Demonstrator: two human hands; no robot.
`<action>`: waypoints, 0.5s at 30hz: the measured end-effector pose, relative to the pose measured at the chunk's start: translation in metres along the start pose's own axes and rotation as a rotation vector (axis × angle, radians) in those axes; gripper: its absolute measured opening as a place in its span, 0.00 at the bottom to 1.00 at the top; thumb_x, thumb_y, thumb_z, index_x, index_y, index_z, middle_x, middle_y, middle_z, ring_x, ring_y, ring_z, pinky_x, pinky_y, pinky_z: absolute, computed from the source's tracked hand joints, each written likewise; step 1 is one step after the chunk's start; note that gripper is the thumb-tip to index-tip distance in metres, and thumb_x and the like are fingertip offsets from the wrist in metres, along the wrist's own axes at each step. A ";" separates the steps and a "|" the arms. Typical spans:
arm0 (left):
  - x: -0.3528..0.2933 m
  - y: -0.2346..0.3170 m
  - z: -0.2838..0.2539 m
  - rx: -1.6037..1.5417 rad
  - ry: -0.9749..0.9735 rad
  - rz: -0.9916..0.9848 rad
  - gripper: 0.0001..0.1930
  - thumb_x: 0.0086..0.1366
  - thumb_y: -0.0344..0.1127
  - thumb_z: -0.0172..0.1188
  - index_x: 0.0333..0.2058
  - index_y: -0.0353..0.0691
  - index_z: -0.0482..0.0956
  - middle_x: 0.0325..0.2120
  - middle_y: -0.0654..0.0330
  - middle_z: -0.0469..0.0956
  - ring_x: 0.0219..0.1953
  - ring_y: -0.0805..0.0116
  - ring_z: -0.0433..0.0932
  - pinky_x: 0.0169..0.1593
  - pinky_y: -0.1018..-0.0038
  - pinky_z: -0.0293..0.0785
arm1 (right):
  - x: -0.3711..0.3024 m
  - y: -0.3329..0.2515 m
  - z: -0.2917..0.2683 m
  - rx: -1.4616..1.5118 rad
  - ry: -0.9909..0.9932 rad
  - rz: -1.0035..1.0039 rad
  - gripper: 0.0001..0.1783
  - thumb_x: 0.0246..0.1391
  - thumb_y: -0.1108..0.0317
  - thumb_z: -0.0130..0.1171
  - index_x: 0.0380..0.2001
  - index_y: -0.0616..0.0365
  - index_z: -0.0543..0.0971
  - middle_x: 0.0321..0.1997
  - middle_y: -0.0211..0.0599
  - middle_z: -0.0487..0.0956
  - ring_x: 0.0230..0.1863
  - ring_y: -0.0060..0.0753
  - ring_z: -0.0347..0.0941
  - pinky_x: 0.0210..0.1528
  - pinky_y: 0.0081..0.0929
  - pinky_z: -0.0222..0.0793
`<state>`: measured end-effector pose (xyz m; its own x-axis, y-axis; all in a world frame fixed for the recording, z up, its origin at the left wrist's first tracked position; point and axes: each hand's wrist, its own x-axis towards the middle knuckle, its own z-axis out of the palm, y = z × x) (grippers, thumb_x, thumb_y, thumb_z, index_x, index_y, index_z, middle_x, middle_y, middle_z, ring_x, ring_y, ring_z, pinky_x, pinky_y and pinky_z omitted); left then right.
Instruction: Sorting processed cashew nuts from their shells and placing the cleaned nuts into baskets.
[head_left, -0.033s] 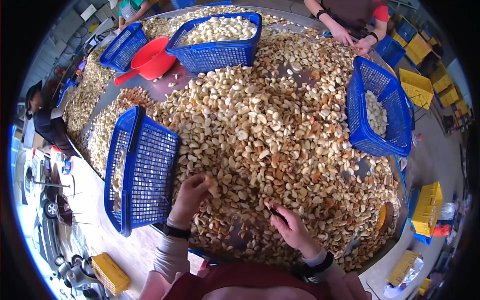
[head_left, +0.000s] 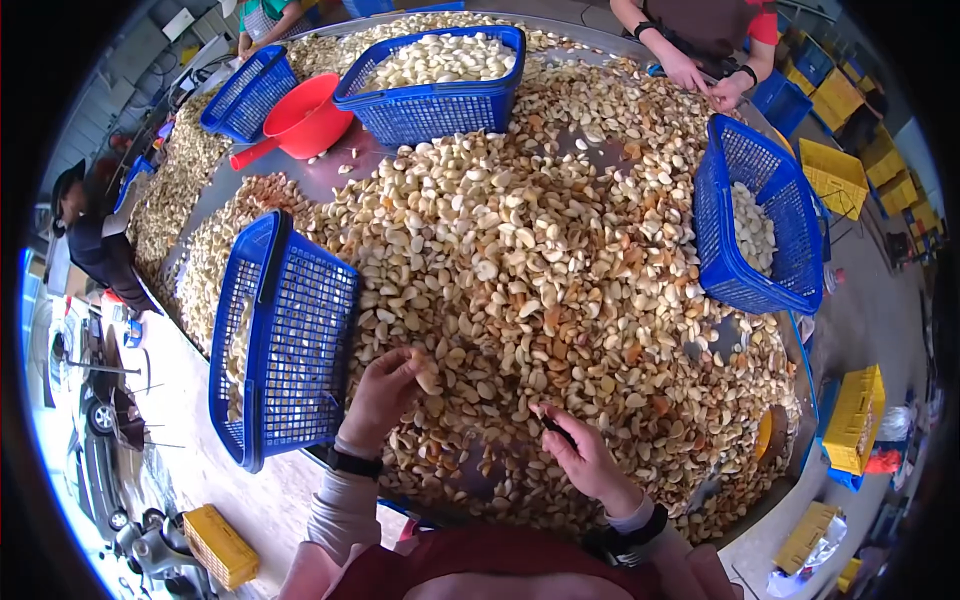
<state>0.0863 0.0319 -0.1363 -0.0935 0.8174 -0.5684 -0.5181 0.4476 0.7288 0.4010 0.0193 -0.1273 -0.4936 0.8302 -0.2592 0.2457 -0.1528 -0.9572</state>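
In front of me a wide heap of pale, clove-shaped pieces [head_left: 520,260], some with brown or orange skin, covers a metal table. Over its near side, my left hand [head_left: 385,390] pinches one pale piece [head_left: 428,376] between thumb and fingertips. My right hand [head_left: 590,460] is closed around a small tool with a black handle [head_left: 558,430]; its tip is too small to make out. Just left of my left hand, a blue basket [head_left: 300,340] leans tilted, with pale pieces partly visible inside.
Blue baskets of whiter pieces stand at the far middle [head_left: 430,110] and on the right [head_left: 760,285]. A red scoop [head_left: 305,118] lies beside another blue basket [head_left: 245,100]. Across the table, a co-worker's hands [head_left: 708,82] are over the heap. Yellow crates [head_left: 220,548] sit on the floor.
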 end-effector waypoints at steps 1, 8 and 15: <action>-0.001 -0.001 -0.001 -0.040 -0.084 0.034 0.12 0.72 0.38 0.54 0.49 0.39 0.74 0.38 0.59 0.78 0.38 0.69 0.78 0.40 0.74 0.76 | -0.001 -0.001 0.000 0.010 -0.006 0.053 0.22 0.65 0.66 0.53 0.58 0.65 0.71 0.57 0.54 0.76 0.58 0.47 0.74 0.58 0.32 0.69; -0.001 -0.012 0.018 -0.657 -0.457 -0.336 0.18 0.74 0.42 0.46 0.54 0.36 0.70 0.43 0.52 0.76 0.42 0.50 0.78 0.45 0.61 0.78 | 0.003 -0.005 0.006 -0.035 -0.003 -0.043 0.22 0.64 0.66 0.54 0.58 0.65 0.71 0.56 0.53 0.77 0.57 0.46 0.75 0.56 0.31 0.70; 0.008 -0.021 0.012 -0.261 -0.322 -0.209 0.17 0.70 0.39 0.52 0.54 0.39 0.71 0.39 0.53 0.76 0.36 0.58 0.79 0.35 0.71 0.76 | -0.002 -0.005 0.002 0.002 0.009 -0.022 0.21 0.64 0.67 0.54 0.58 0.65 0.71 0.55 0.53 0.78 0.54 0.44 0.77 0.54 0.30 0.71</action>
<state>0.1063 0.0338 -0.1519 0.2830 0.8086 -0.5158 -0.6984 0.5424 0.4670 0.3987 0.0177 -0.1219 -0.4916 0.8379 -0.2371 0.2330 -0.1358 -0.9630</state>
